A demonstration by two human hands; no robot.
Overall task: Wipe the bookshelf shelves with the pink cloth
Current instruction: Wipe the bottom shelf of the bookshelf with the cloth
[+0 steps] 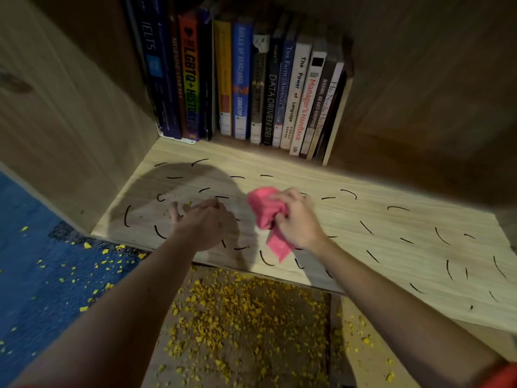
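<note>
A blue carpet (42, 275) with a coarse woven pile fills the far left, dotted with small jagged yellow crumbs (86, 245). Next to it rises the bookshelf's side panel (70, 121) of pale, straight-grained wood. A row of books (251, 88) stands upright at the back, glossy spines facing out, the rightmost ones leaning left. The shelf board (391, 247) in front of them is flat light wood, covered in short curved black marks (348, 193) (they look like pen strokes). The left hand (201, 219) lies palm down on the board, fingers loosely bent with the tips touching the wood, gripping nothing. Below the board's front edge, a lower shelf (246, 326) is thickly strewn with the same yellow crumbs. The pink cloth (268, 214), soft and bunched into folds, sits on the board between the two hands. The right hand (296, 222) clenches it from the right side; one wad bulges out beyond the fingers towards the books and a flat tail hangs below the palm towards the front edge. A red sleeve (500, 373) shows at the bottom right corner
</note>
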